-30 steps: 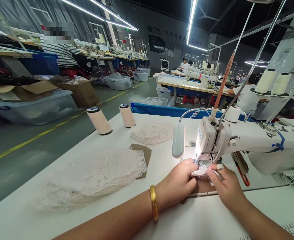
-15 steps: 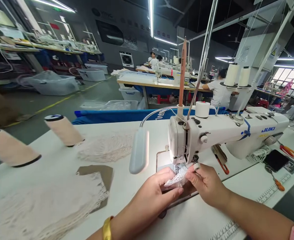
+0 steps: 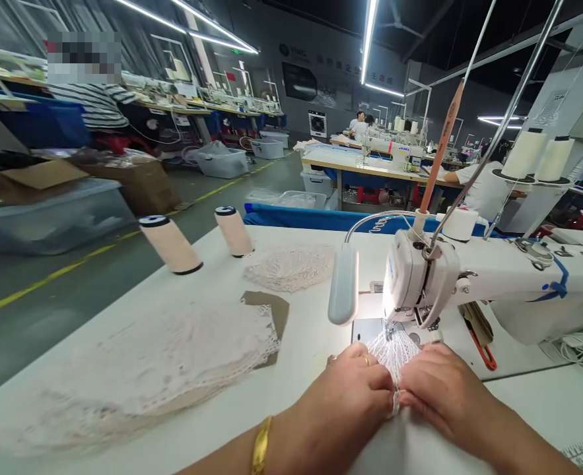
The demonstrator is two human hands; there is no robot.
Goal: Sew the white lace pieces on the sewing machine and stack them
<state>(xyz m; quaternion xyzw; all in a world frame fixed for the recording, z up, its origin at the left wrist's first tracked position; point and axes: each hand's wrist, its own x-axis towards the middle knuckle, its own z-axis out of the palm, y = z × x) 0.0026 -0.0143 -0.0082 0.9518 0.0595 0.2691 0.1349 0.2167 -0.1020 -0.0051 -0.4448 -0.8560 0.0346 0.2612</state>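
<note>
While a lace pile lies left, here the left hand and right hand, fingers curled, both grip white lace on the sewing machine's near side.

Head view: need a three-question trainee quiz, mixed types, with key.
1. True or false: the left hand touches the white lace while the right hand is clear of it.

2. Which item sticks up from the top of the sewing machine?
A) a spoon
B) a pencil
C) a paintbrush

3. Fill in: the gold-colored bracelet is on the person's ____ wrist.

Key: 1. False, the right hand touches it too. 2. B. 3. left.
</note>
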